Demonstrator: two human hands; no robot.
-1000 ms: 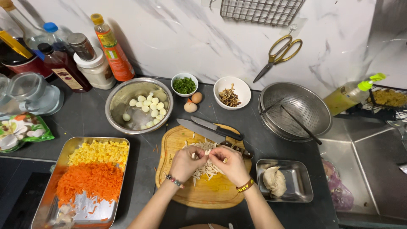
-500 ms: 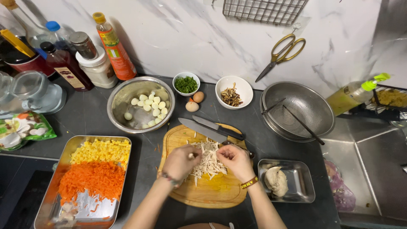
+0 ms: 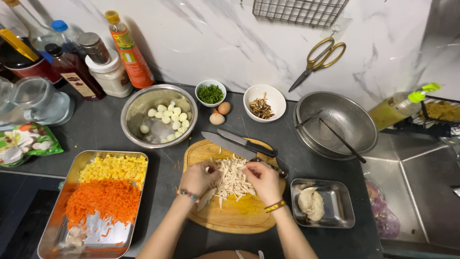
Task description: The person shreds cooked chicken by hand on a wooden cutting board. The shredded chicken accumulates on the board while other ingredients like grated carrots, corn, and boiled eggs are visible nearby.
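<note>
Lighting: bright, even overhead | glare — round steel mixing bowl | edges: wide-angle bowing | focus: sharp

You are looking at a steel bowl holding peeled white eggs, sitting behind a metal tray carrying grated carrot and yellow corn. Two brown eggs are lying between a small bowl of chopped greens and a white bowl of mushrooms. Gold-handled scissors are hanging on the wall.
</note>
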